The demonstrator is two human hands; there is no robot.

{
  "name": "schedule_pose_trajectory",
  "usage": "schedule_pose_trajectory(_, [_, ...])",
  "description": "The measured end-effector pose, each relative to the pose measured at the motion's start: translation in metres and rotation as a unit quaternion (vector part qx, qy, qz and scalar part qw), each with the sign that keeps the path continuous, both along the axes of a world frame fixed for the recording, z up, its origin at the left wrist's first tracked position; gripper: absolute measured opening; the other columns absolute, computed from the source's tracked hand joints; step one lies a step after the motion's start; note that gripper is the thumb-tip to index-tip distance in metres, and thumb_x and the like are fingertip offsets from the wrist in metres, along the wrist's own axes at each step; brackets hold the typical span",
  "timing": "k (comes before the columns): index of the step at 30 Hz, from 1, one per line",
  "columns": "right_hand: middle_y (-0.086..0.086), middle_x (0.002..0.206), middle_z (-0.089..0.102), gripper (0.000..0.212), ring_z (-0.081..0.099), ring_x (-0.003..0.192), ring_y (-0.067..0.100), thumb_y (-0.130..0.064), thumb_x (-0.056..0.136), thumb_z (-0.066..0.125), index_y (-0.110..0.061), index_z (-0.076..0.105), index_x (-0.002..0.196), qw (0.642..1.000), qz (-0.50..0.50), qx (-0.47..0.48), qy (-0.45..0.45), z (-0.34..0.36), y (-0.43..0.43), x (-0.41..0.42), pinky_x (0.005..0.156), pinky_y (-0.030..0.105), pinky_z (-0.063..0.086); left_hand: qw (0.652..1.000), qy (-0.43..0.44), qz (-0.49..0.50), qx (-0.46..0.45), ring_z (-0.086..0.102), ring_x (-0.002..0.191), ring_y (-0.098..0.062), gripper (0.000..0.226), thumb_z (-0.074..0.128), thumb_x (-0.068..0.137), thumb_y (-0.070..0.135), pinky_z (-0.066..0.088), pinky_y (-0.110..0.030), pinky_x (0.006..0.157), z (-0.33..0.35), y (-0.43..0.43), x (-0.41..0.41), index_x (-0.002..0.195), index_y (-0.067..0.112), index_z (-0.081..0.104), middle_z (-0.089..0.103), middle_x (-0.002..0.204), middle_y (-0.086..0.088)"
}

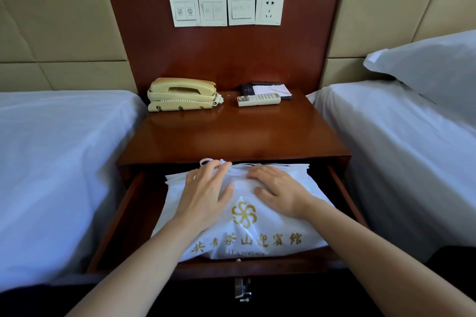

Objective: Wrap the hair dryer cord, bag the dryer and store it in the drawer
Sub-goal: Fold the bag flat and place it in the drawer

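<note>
A white drawstring bag [247, 237] with a gold logo and gold lettering lies inside the pulled-out wooden drawer [121, 216] of the nightstand. The bag bulges; whatever it holds is hidden, so no hair dryer or cord shows. My left hand [206, 190] rests flat on the bag's upper left, fingers spread, fingertips near the white drawstring loop [208, 161] at the bag's gathered mouth. My right hand [277, 192] lies flat on the bag's upper right, fingers apart. Neither hand grips the bag.
The nightstand top [231, 134] carries a beige corded telephone [181, 94], a white remote control [258, 99] and a notepad [274, 90]. Wall switches and a socket [269, 9] sit above. White beds flank it left [59, 162] and right [401, 152]. A metal drawer handle [242, 289] hangs below.
</note>
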State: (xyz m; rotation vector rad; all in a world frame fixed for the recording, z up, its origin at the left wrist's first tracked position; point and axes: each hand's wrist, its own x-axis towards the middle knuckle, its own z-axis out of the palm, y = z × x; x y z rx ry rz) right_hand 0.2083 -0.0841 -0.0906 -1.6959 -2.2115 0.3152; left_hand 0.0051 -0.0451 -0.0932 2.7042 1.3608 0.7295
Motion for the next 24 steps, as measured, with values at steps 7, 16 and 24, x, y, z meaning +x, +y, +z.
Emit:
schedule_pose_trajectory(7, [-0.006,0.155,0.023,0.047,0.019,0.143,0.012,-0.039,0.098,0.036,-0.027,0.035,0.143,0.996,-0.036,-0.081,0.004,0.005,0.016,-0.001,0.118,0.030,0.013,0.979,0.017,0.010,-0.201,0.028,0.142,-0.019,0.057,0.026,0.099,0.043,0.021,-0.028,0.112,-0.002,0.017,0.005,0.145,0.012,0.036,0.027,0.156,-0.001])
schedule_pose_trajectory(16, [-0.003,0.152,0.032,0.047,0.024,0.141,0.016,-0.040,0.099,0.031,-0.024,0.037,0.143,0.994,-0.052,-0.092,-0.019,0.009,0.034,-0.001,0.117,0.031,0.015,0.942,-0.011,0.014,-0.336,0.009,0.147,-0.013,0.055,0.029,0.100,0.043,0.009,-0.028,0.116,-0.009,0.062,0.017,0.150,0.018,0.024,0.011,0.160,0.003])
schedule_pose_trajectory(24, [-0.007,0.157,0.017,0.062,0.008,0.145,0.013,-0.059,0.091,0.031,-0.032,0.020,0.147,0.978,-0.169,-0.113,0.037,-0.010,0.014,0.026,0.118,0.044,0.005,0.942,-0.014,0.060,-0.331,0.007,0.147,-0.020,0.054,0.032,0.097,0.051,0.003,-0.040,0.117,-0.011,0.069,0.021,0.148,0.033,0.025,0.013,0.160,0.004])
